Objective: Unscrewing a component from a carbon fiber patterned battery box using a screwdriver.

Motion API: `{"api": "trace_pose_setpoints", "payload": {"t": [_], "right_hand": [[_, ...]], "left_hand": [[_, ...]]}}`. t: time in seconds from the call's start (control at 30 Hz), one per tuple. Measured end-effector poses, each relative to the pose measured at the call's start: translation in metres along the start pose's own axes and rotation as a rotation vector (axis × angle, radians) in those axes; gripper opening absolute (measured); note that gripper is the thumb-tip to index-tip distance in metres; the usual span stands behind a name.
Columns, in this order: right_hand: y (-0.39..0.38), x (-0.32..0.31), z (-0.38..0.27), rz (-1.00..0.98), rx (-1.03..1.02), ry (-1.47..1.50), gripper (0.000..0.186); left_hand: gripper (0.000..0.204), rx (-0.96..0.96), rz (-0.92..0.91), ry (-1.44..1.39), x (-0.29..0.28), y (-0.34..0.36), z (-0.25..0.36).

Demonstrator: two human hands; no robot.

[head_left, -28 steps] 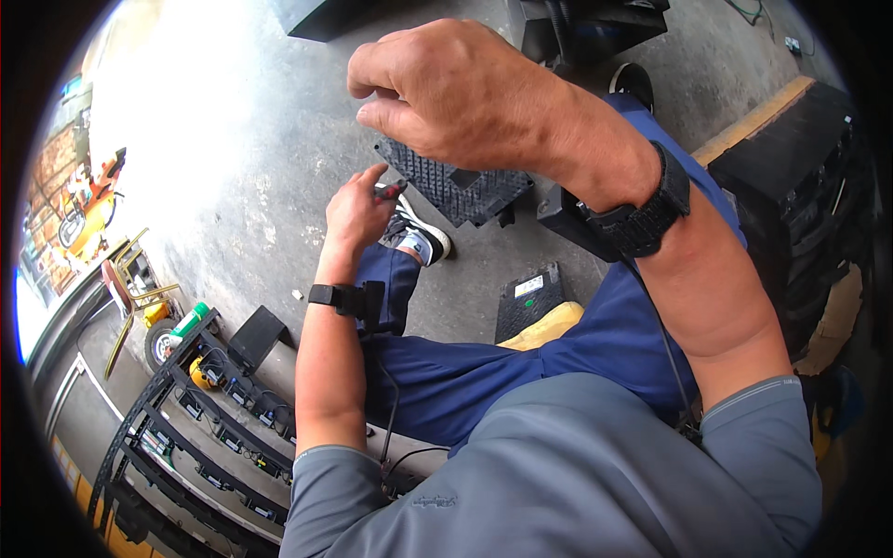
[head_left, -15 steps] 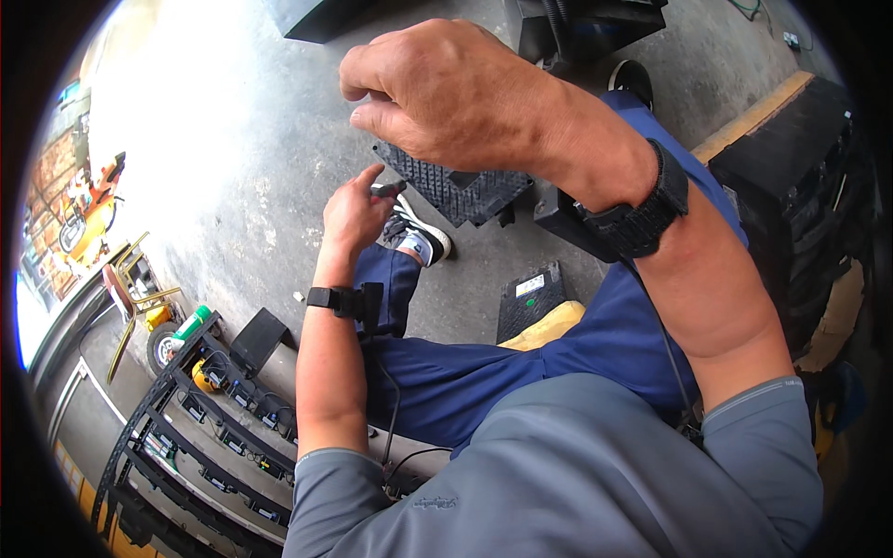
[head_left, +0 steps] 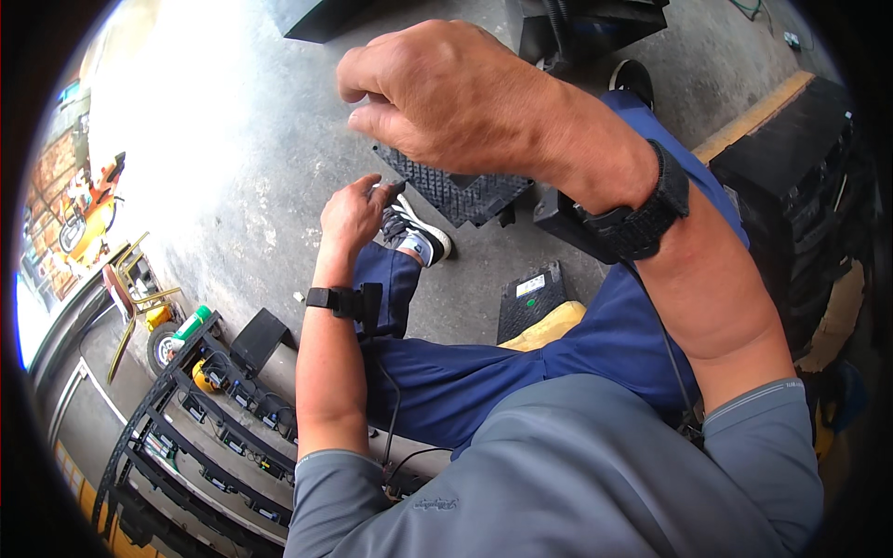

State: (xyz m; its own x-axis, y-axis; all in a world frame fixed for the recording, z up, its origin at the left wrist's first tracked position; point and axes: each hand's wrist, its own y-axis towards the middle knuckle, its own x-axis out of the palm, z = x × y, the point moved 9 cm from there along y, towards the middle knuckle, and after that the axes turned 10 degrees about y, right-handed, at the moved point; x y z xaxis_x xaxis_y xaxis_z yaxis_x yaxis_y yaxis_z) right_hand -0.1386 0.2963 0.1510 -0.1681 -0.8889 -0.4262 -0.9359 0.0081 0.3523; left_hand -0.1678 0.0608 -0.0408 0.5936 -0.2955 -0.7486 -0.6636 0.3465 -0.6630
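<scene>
1. The change over the last second is slight: the left hand [head_left: 349, 216] has altered its pose, its forefinger now lying lower over the small dark piece [head_left: 397, 187], whose reddish patch, visible earlier, no longer shows. The right hand [head_left: 456, 88] has drifted a little to the left.

2. The ribbed black panel [head_left: 456, 200] has hardly moved. It lies on the concrete floor [head_left: 270, 186] just beyond the left shoe [head_left: 398, 225]. The change therefore seems a small adjustment of the hold, with no visible progress on the panel itself.

3. The left hand appears to pinch the dark piece between thumb and fingers, near the panel's left side. The right hand is raised nearer the camera, fingers curled and thumb close to the forefinger; whether it grips anything cannot be told.

4. The right hand and forearm cover the panel's upper edge, and the right hand's palm faces away. Most of the dark piece is hidden by the left hand, so its kind is unclear, as is any contact with the panel.

5. Glare washes out the floor at upper left, and the black box [head_left: 563, 219] is partly concealed by the right wrist strap [head_left: 651, 209].
</scene>
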Motion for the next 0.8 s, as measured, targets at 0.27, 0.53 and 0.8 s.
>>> {"api": "trace_pose_setpoints", "payload": {"t": [0.27, 0.53, 0.8], "right_hand": [[0.001, 0.001, -0.001, -0.032, -0.019, -0.066, 0.012], [0.004, 0.004, -0.003, -0.061, -0.020, -0.085, 0.014], [0.004, 0.004, -0.001, -0.060, -0.016, -0.089, 0.014]], "left_hand": [[0.057, 0.021, -0.029, 0.000, -0.009, -0.007, 0.016], [0.055, 0.107, 0.135, 0.018, -0.011, -0.009, 0.011], [0.054, -0.073, -0.079, -0.043, -0.004, -0.009, 0.003]]}}
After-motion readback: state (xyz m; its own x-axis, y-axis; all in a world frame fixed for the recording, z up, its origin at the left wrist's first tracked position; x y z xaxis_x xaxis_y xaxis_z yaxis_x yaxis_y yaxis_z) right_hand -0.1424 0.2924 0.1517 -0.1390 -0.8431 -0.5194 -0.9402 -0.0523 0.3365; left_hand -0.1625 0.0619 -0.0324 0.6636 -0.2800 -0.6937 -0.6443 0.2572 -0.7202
